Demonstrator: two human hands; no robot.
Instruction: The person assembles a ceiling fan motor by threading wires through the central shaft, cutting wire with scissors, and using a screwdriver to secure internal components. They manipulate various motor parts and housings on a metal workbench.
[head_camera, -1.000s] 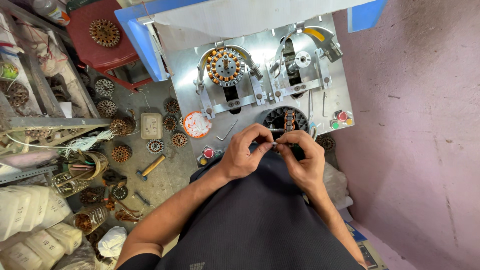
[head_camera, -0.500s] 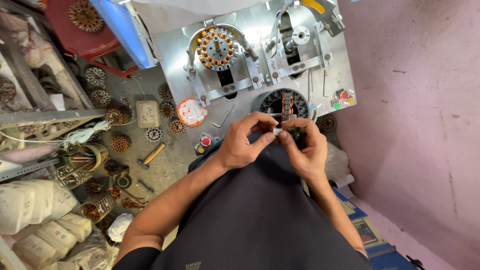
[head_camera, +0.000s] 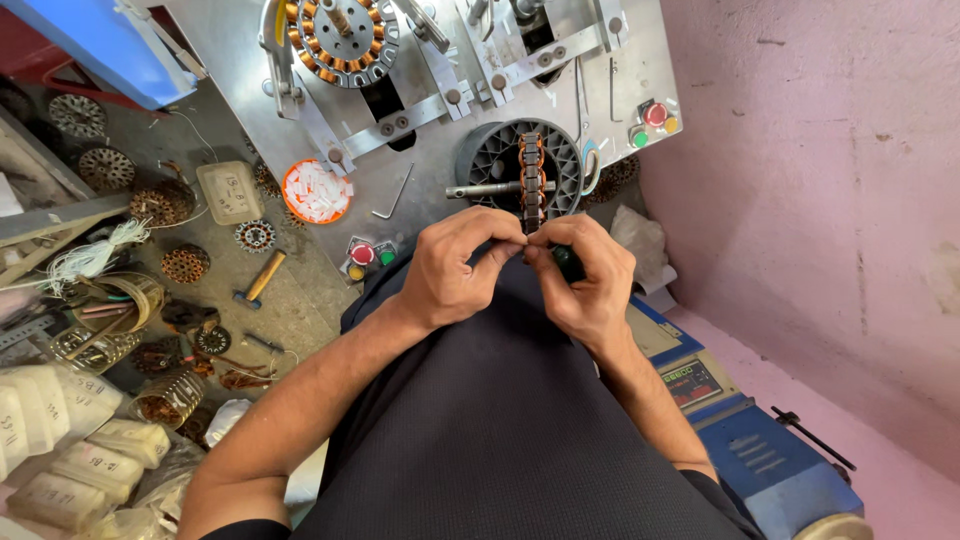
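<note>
My left hand and my right hand meet fingertip to fingertip just below a copper-wound stator that stands edge-on over a black ribbed round housing. Both hands pinch at the stator's lower edge. A dark green handle shows inside my right palm. A metal shaft sticks out to the left of the stator. Behind it a steel winding machine plate carries another wound stator in a clamp.
An orange bowl of white pieces, an allen key, a wooden-handled hammer and several wound stators lie to the left. Red and green buttons sit near my left wrist. A pink wall rises on the right, a blue machine below.
The view has dipped closer to the machine, so everything looks larger. My hands stay together at the stator's lower edge, fingers shifting only slightly.
</note>
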